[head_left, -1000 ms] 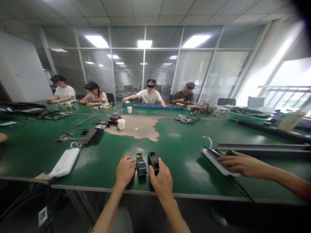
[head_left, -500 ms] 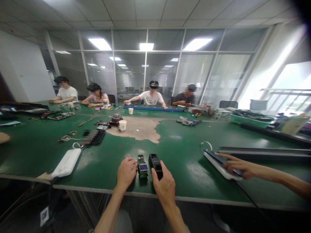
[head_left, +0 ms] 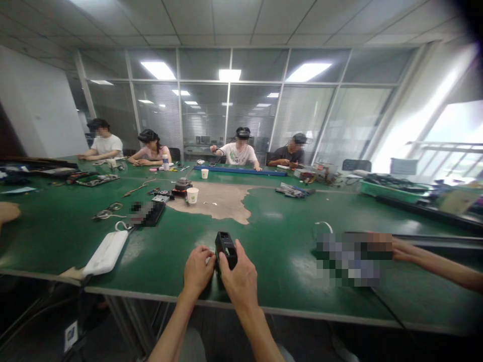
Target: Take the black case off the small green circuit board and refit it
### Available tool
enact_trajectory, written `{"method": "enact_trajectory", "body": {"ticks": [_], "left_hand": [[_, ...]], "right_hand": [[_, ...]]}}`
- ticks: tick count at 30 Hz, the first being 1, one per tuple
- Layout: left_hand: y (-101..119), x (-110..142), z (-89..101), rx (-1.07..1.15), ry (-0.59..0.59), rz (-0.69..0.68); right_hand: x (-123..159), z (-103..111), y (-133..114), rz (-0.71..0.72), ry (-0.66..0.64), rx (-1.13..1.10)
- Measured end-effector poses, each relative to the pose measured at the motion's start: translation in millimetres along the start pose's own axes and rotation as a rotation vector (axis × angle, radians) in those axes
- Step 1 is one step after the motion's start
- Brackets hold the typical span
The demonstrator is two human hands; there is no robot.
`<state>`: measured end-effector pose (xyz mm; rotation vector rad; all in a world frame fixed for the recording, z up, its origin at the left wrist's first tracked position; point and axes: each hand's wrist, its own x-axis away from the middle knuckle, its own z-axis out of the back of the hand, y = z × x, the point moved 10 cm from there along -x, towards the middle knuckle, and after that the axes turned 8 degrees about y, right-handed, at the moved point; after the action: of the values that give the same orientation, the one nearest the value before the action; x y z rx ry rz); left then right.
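Note:
My right hand [head_left: 240, 276] is closed around a black plastic housing [head_left: 223, 241], thumb on the near side and fingers along its right. The housing now sits over the spot of the small circuit board with a screen, which it mostly hides; a bit of green shows through its opening. My left hand [head_left: 199, 266] rests on the green table [head_left: 279, 241], fingers curled in and tips against the housing's left side. Whether those fingertips grip anything is hidden.
A white power bank-like box [head_left: 106, 252] with a cable lies at left, near glasses [head_left: 109, 211]. A paper cup [head_left: 192, 195] stands ahead on a bare brown patch. At right a neighbour's hand [head_left: 400, 249] is over a pixelated object. Several people sit across the table.
My right hand has moved the black housing left, from beside the circuit board to over it. My left hand has stayed nearly in place. The neighbour's hand at right has shifted.

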<state>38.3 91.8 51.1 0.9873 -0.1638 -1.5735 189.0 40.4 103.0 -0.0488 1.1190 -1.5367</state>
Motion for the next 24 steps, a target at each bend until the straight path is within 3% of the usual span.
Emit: {"method": "enact_trajectory", "body": {"ticks": [15, 24], "left_hand": [[-4, -2, 1.2, 0.021, 0.017, 0.022], [-3, -4, 3.1, 0.041, 0.043, 0.009]], "right_hand": [[6, -10, -8, 0.007, -0.116, 0.145], [29, -25, 10, 0.02, -0.142, 0.213]]}}
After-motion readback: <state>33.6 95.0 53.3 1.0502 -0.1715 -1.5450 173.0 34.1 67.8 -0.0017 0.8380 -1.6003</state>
